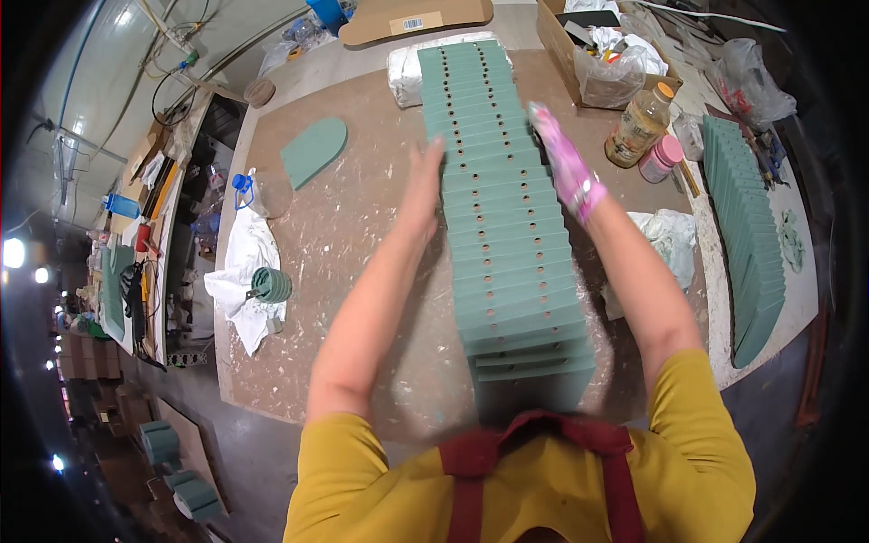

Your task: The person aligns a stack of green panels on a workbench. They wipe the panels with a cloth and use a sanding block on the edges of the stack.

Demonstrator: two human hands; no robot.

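Note:
A long row of overlapping green sheets (507, 235) runs away from me down the middle of the table, fanned like shingles, each with two small holes. At its left edge, near the far half, is my bare left hand (424, 185), slightly blurred, with fingers stretched forward. My right hand (565, 167) wears a pink and white glove and lies flat along the right edge, fingers extended. Neither hand grips a piece; whether the palms press on the edges is hard to tell. The far end of the row rests against a white wrapped bundle (405, 77).
A loose green piece with a rounded end (314, 149) lies left. Nearer are a white cloth (246, 271) and a green ringed cup (272, 284). To the right stand a bottle (637, 127), a pink jar (661, 158), a cardboard box (602, 86) and another green stack (747, 244).

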